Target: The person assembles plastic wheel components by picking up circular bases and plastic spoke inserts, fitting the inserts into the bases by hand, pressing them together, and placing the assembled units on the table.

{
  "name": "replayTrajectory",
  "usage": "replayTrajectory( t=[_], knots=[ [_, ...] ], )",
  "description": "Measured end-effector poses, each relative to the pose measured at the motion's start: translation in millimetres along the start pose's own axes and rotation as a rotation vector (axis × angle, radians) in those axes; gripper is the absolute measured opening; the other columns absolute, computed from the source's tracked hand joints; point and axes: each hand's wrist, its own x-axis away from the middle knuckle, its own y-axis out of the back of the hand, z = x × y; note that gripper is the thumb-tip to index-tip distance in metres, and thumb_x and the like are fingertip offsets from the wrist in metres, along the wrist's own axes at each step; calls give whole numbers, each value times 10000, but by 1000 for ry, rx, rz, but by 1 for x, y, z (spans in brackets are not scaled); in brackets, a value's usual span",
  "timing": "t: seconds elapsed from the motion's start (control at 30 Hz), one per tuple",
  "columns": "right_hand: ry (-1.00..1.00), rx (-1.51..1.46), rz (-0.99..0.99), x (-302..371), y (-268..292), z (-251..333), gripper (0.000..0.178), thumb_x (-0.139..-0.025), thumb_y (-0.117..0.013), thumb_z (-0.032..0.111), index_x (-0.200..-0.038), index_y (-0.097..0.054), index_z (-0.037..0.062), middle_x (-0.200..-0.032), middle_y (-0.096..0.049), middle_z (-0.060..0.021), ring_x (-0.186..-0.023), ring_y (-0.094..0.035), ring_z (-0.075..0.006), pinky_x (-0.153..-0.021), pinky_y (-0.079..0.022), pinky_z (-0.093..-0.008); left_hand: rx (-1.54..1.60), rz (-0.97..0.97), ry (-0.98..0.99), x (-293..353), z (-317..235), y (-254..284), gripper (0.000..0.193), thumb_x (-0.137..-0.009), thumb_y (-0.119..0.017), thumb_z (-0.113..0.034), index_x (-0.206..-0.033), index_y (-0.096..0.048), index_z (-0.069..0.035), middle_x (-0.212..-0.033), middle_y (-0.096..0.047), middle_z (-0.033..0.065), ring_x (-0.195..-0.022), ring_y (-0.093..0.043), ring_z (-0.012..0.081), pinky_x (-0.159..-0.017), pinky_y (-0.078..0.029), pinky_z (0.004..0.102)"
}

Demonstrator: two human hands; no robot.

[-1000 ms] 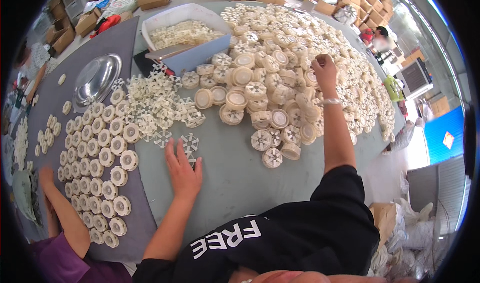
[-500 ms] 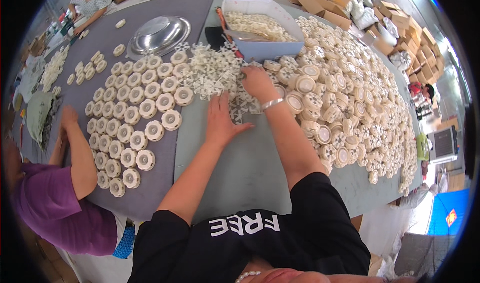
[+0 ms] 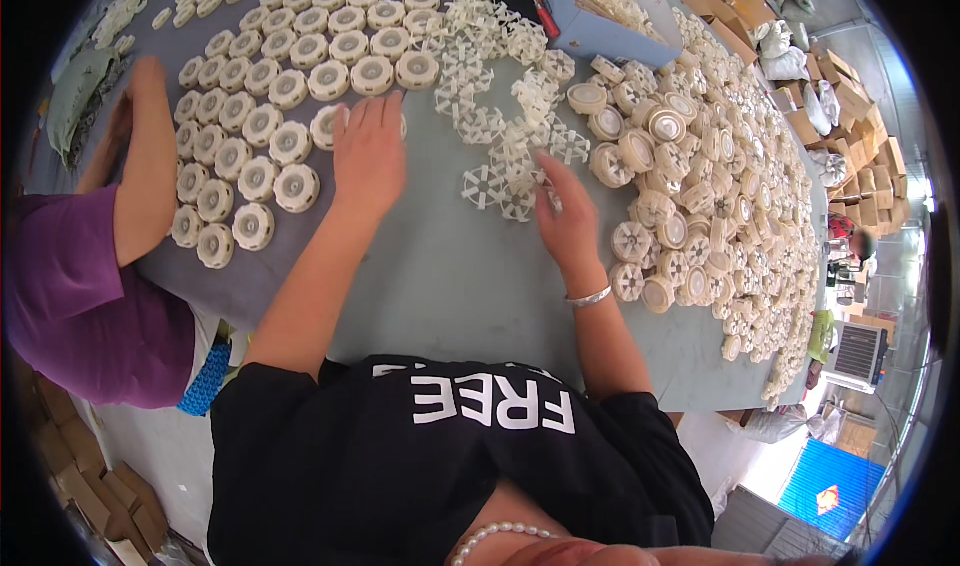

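Evidently the left hand (image 3: 370,156) lies over one cream disc (image 3: 325,128), its fingers extended close together and hiding the middle of it; whether they grip it cannot be told. That disc sits at the inner edge of neat rows of matching wheels (image 3: 297,188), squat and round with softly notched rims and ringed, darker centres, their surface a satin, plastic-looking off-white. They rest on a matte purple-grey cloth (image 3: 205,288). The right hand (image 3: 570,221) is curled at the near end of a loose pile of spoked inserts (image 3: 500,116), thumb and forefinger bent around a small white piece, though a firm pinch cannot be confirmed. These inserts are pale, thin-armed and star-shaped, tangled together on the smooth grey-green tabletop (image 3: 450,296). Beside them rises a heap of drum-shaped housings (image 3: 668,124), creamy and thick-walled, some showing dark gaps between radial ribs.
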Motion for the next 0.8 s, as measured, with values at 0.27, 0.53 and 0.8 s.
replayTrajectory(
  t=[0.27,0.53,0.8],
  knots=[
    [515,196,190,72,12,19,421,-809,-752,63,-1222,-674,73,-1219,-670,-119,-1139,-644,-282,-933,-559,-393,423,308,-79,65,-32,43,681,-787,-705,-9,-1427,-487,-87,-1310,-570,111,-1243,-531,319,-1015,-480,415],
    [-134,107,48,76,15,24,543,-697,-876,123,-1195,-672,51,-1222,-571,-102,-835,-581,-197,-758,-536,-328,491,237,-82,106,-42,68,820,-711,-830,-100,-1453,-482,-105,-1342,-569,126,-1235,-524,359,-1042,-450,437],
    [-157,44,276,84,40,32,497,-734,-844,88,-1189,-650,37,-1246,-584,-108,-851,-632,-206,-748,-557,-316,735,436,-44,132,-52,62,795,-717,-849,-137,-1437,-515,-124,-1355,-590,110,-1010,-632,288,-917,-518,392]
  ],
)
